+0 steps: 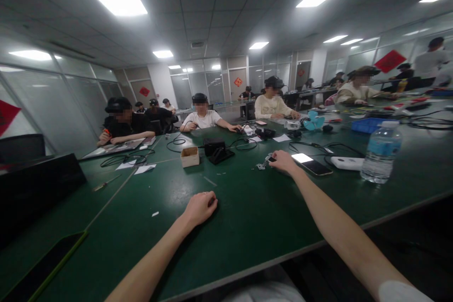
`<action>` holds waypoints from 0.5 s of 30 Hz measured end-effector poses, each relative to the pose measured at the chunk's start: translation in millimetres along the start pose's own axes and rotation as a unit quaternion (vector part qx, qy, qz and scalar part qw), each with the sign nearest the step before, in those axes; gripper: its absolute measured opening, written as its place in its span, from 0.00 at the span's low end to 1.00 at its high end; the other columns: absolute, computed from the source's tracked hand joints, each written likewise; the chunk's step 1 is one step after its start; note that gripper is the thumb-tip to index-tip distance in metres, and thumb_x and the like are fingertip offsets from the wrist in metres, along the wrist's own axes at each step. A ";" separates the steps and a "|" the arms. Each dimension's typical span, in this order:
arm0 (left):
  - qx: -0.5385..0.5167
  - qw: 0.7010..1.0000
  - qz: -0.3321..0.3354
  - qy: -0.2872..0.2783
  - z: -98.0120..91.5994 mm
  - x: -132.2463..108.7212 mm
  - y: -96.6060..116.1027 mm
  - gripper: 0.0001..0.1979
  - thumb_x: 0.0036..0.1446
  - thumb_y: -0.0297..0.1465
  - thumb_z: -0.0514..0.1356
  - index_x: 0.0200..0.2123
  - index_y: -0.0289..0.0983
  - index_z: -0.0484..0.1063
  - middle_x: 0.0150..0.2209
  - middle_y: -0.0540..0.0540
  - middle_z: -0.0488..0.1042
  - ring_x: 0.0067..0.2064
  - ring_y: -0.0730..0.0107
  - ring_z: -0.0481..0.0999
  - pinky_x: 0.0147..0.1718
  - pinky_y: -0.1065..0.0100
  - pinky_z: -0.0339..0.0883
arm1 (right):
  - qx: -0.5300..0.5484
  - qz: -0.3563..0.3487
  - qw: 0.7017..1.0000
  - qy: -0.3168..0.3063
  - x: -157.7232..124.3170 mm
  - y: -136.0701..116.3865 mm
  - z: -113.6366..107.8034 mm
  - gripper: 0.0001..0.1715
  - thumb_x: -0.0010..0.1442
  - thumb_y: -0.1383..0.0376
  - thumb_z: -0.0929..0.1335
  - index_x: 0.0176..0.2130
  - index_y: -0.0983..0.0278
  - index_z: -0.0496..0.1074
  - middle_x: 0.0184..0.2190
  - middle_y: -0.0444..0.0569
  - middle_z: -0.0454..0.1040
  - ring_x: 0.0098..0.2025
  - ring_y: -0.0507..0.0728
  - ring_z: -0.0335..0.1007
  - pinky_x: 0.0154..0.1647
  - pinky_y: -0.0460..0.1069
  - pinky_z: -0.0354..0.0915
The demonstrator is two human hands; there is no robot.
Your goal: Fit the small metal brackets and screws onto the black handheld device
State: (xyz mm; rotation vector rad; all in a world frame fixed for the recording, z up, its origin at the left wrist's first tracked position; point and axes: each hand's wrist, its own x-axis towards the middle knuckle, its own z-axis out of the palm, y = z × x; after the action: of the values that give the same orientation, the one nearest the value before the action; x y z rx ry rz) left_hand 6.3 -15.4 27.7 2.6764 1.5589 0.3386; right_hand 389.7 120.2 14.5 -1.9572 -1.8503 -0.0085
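My left hand (200, 206) rests on the green table (247, 217) with its fingers curled into a loose fist; what is inside it, if anything, is hidden. My right hand (283, 160) reaches far forward, its fingers closed on a small metal part (264, 162) lying on the table. A phone (311, 164) with a lit screen lies just right of that hand. A small cardboard box (190, 156) and a black device (216, 150) stand beyond my left hand.
A water bottle (382, 151) and a white gadget (347, 163) stand at the right, with cables behind. A black case (35, 184) sits at the left, a dark tablet (46, 264) at the near left edge. Several people sit along the far side.
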 end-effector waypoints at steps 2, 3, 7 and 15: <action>0.001 1.000 -0.001 -0.002 -1.1 -0.3 0.6 0.09 0.60 0.33 0.51 0.34 0.38 0.70 0.30 0.48 0.74 0.32 0.69 0.72 0.31 0.70 0.59 | 0.011 0.002 1.000 -0.008 -1.7 -4.3 -3.1 0.20 0.48 0.55 0.70 0.37 0.67 0.74 0.39 0.54 0.74 0.40 0.59 0.69 0.36 0.47 0.61; 0.001 1.000 -0.001 -0.002 -1.5 -0.4 0.9 0.09 0.60 0.33 0.51 0.35 0.38 0.70 0.30 0.48 0.74 0.32 0.69 0.72 0.31 0.70 0.59 | 0.014 0.003 1.000 -0.015 -2.8 -6.4 -4.8 0.21 0.49 0.54 0.69 0.38 0.67 0.74 0.39 0.55 0.74 0.40 0.59 0.69 0.36 0.47 0.61; 0.008 1.000 -0.006 -0.009 -1.0 0.4 1.3 0.10 0.60 0.34 0.50 0.35 0.39 0.70 0.31 0.48 0.74 0.33 0.68 0.72 0.32 0.70 0.60 | 0.031 0.001 0.998 -0.061 -7.0 -11.8 -10.3 0.23 0.52 0.52 0.67 0.37 0.68 0.75 0.37 0.54 0.76 0.38 0.58 0.70 0.34 0.46 0.60; 0.009 1.000 0.008 0.002 2.2 1.2 -1.6 0.09 0.60 0.34 0.51 0.34 0.38 0.70 0.31 0.48 0.74 0.32 0.69 0.72 0.31 0.70 0.59 | 0.095 0.013 0.989 -0.114 -2.6 -4.1 -8.0 0.27 0.58 0.49 0.62 0.41 0.67 0.75 0.42 0.56 0.75 0.40 0.60 0.70 0.37 0.47 0.60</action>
State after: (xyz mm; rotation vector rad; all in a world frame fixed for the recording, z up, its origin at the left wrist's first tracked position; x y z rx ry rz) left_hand 6.0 -13.4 25.5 2.7040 1.5509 0.3306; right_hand 387.9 115.1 22.2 -1.9121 -1.8867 0.4013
